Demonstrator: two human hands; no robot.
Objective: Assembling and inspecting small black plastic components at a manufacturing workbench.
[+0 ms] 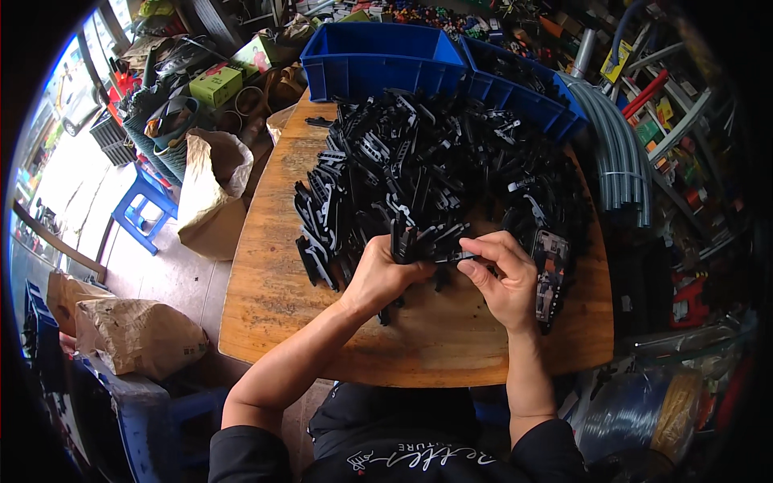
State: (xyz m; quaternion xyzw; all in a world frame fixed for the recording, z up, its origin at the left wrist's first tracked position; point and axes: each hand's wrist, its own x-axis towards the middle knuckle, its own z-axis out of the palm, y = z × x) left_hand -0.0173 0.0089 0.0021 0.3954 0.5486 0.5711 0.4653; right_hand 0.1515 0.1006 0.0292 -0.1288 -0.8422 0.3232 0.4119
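Observation:
My left hand (380,275) is closed around several slim black plastic parts (400,241), which stick up and out past the fingers. Opposite it, my right hand (507,278) pinches the end of a narrow black plastic part (449,258) between thumb and fingertips. Just beyond both hands, a big heap of similar black plastic parts (403,153) covers the far half of the wooden table (270,298). Some of them have slotted or ladder-like frames. The exact kind of part is too small and dark to make out.
Two blue plastic bins (382,76) (527,113) stand at the table's far edge; the right one holds black parts. A phone (551,262) lies right of my right hand. Grey hoses (616,153) hang at the right. Brown paper sacks (211,193) and a blue stool (145,209) stand left.

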